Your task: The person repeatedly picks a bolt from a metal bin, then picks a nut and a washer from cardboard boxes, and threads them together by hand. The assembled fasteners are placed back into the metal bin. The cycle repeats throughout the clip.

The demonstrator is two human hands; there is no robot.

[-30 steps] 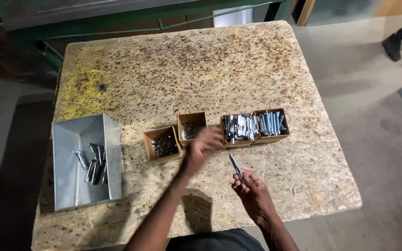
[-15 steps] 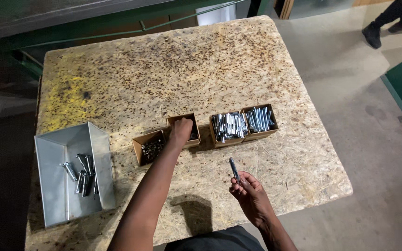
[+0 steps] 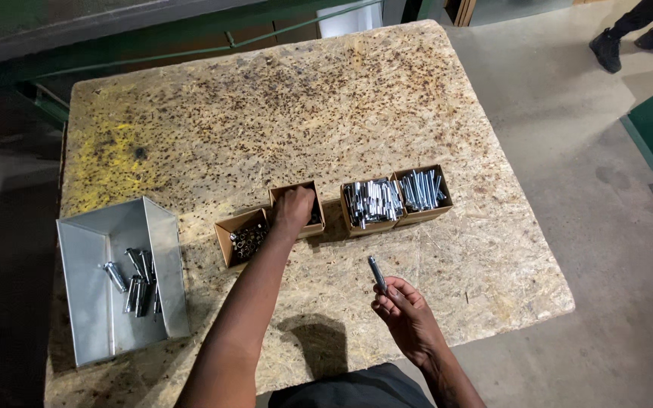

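Both forearms are bare from the elbow down, with no sleeves, cuffs or gloves in view. The left hand (image 3: 293, 210) and the right hand (image 3: 406, 313) are bare as well, and no ring, watch or wristband shows on either. At the bottom edge of the view, between the two arms, a patch of dark grey fabric, smooth and plain, belongs to the person's clothing; its cut cannot be told.

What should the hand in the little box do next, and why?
Probably pinch one small part and lift it out: the left hand is dipped into the second cardboard box, while the right hand holds a metal bolt upright, apart from it.
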